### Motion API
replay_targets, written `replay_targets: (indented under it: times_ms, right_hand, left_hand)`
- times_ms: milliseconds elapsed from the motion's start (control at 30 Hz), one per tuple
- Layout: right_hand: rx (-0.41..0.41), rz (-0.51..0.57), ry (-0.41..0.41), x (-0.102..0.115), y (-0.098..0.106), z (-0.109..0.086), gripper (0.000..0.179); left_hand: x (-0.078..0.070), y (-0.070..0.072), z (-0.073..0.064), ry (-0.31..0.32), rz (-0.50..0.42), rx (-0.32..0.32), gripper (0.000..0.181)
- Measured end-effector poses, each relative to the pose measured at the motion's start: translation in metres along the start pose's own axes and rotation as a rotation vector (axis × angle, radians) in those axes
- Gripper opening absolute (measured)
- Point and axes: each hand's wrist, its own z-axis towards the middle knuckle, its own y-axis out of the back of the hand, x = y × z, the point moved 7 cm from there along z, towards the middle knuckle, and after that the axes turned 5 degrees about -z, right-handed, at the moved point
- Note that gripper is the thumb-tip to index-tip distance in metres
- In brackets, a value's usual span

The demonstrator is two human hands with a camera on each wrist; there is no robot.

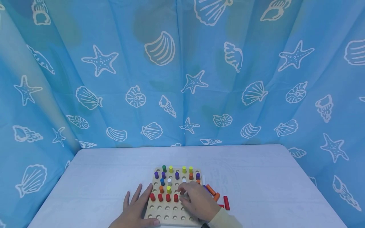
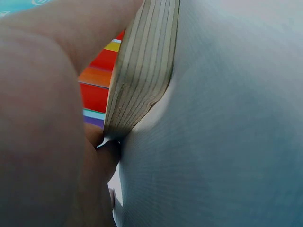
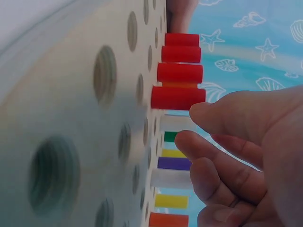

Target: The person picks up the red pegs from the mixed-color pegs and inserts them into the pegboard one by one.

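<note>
A pale wooden pegboard (image 1: 170,213) with rows of round holes lies on the table, coloured pegs upright in its far and middle rows. Along the board's left side rests my left hand (image 1: 135,207), fingers spread and thumb at the near edge. My right hand (image 1: 199,200) hovers over the board's right part with loosely bent fingers, and no peg shows between them. In the right wrist view its thumb tip is right by the end of a red peg (image 3: 177,98), the last of a row of several. Part of that row is hidden behind the right hand.
Loose pegs lie right of the board: an orange peg (image 1: 211,190), a red peg (image 1: 226,203) and others partly hidden by the right hand. The white table (image 1: 265,183) reaches back to a blue shell-print curtain (image 1: 176,79).
</note>
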Motion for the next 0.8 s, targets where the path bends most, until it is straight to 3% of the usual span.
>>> replay_targets:
  times_ms: [333, 667, 800]
  right_hand:
    - [-0.043, -0.025, -0.006, -0.008, 0.012, -0.01, 0.018]
    - [-0.119, 0.022, -0.014, -0.017, 0.025, -0.022, 0.022]
    - [-0.118, 0.038, -0.051, -0.023, 0.029, -0.026, 0.024]
  left_hand:
    - [0.0, 0.001, 0.0, -0.004, -0.018, 0.009, 0.118]
    - [0.002, -0.001, 0.0, -0.018, -0.05, 0.025, 0.116]
    - [0.0, 0.0, -0.001, -0.025, -0.057, 0.028, 0.115]
